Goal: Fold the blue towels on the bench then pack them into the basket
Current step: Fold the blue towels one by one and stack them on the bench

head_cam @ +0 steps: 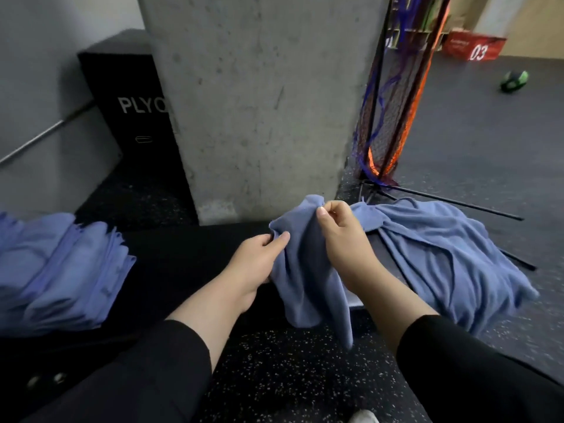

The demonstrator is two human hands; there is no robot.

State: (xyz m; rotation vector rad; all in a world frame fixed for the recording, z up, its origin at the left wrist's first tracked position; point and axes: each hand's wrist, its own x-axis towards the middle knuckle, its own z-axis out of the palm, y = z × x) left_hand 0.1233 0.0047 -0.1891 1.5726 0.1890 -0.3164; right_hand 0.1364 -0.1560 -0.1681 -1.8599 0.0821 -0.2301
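Note:
A crumpled blue towel hangs between my hands over the front edge of the black bench. My left hand pinches its left edge. My right hand pinches its top edge a little higher. To the right, a loose heap of unfolded blue towels lies on the bench end and droops over it. At the far left sits a stack of folded blue towels. No basket is in view.
A concrete pillar stands just behind the bench. A black plyo box is to its left. A net on a black stand leans at the pillar's right, its legs running behind the heap. Speckled rubber floor lies below.

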